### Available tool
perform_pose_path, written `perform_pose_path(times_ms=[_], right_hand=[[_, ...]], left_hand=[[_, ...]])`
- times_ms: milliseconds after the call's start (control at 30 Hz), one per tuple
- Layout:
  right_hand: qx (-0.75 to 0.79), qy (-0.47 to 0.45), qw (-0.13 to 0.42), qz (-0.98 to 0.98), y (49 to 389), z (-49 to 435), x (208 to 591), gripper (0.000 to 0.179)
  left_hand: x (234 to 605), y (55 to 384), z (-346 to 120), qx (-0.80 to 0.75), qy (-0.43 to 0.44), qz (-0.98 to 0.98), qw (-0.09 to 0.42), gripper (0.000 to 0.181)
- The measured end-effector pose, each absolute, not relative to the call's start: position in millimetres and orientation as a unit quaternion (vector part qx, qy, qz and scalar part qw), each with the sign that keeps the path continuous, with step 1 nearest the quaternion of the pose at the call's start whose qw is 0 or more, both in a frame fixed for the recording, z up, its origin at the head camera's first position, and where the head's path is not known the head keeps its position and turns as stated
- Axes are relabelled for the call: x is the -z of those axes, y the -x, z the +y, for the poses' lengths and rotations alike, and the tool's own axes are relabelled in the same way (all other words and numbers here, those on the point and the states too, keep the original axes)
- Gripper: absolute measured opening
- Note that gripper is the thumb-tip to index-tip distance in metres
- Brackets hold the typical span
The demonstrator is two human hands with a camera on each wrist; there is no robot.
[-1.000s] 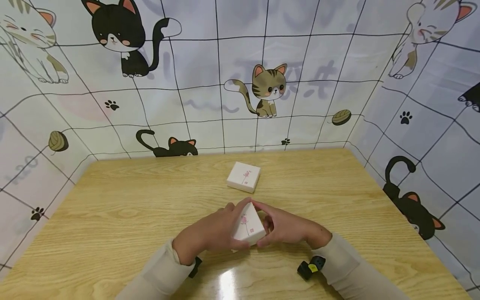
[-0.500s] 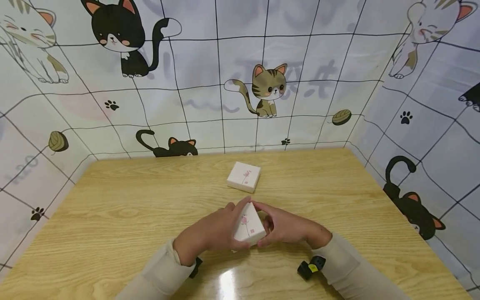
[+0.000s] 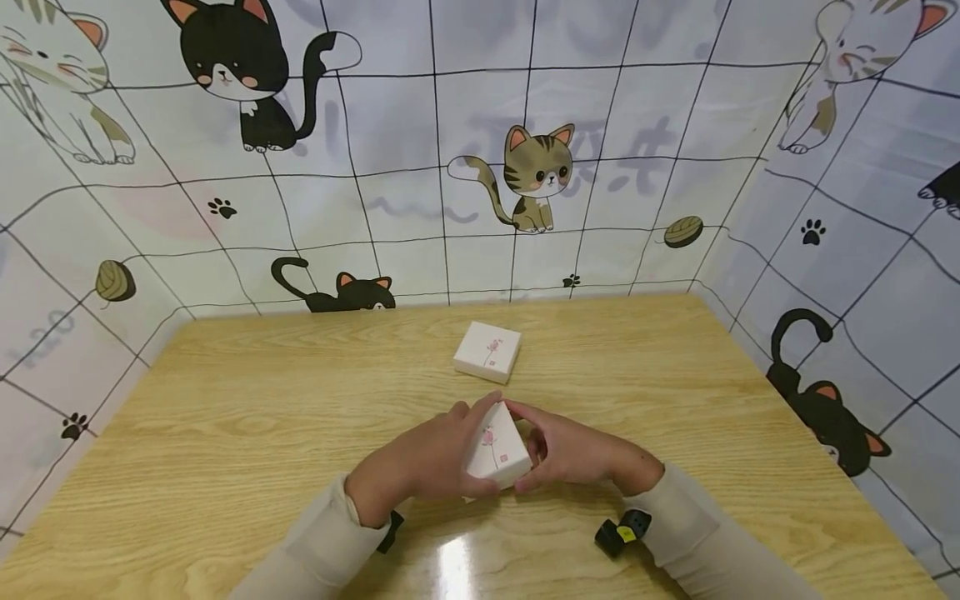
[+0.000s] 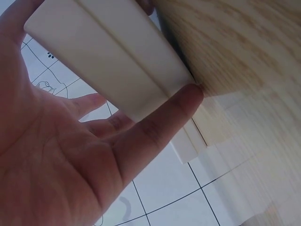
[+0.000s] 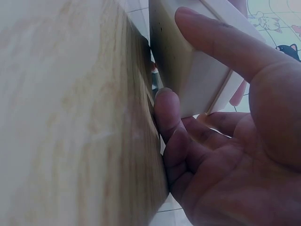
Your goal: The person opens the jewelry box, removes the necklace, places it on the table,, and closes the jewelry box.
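Note:
Between my two hands, near the front middle of the table, is a small white square box with a pink flower printed on its lid. My left hand grips its left side, thumb at the near edge and fingers at the far edge. From the right, my right hand holds it with thumb near and index finger at the far corner. The box tilts, and the right wrist view shows a gap under its base, with curled fingertips close to the tabletop. A seam between lid and base runs along the side in the left wrist view.
A second white box with the same flower print lies flat on the wooden table, just beyond my hands. Cloth walls with cat drawings and grid lines enclose the table at the back and sides. Small black devices sit at the wrists.

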State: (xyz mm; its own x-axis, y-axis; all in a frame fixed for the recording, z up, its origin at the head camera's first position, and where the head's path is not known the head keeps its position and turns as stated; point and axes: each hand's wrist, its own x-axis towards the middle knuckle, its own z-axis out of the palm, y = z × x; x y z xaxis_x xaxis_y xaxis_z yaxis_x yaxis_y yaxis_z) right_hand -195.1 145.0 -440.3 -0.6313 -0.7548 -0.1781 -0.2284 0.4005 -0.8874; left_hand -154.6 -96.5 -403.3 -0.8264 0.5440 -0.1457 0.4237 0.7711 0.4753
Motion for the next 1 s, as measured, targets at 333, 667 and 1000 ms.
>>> perform_pose_path(times_ms=[333,667,1000], right_hand=[[0.454,0.307,0.295,0.783,194.8,147.4,440.6,0.108],[0.459,0.298,0.300,0.781,193.4,150.7,438.3,0.108],[0.448,0.287,0.304,0.790,193.6,147.6,436.1,0.103]], left_hand=[[402.0,154.7,-94.0,-0.217,-0.258,0.930,0.146,0.107],[397.2,155.4,-92.8,-0.223,-0.251,0.928,0.163,0.105],[402.5,160.2,-103.1,-0.275,-0.244,0.915,0.167,0.109]])
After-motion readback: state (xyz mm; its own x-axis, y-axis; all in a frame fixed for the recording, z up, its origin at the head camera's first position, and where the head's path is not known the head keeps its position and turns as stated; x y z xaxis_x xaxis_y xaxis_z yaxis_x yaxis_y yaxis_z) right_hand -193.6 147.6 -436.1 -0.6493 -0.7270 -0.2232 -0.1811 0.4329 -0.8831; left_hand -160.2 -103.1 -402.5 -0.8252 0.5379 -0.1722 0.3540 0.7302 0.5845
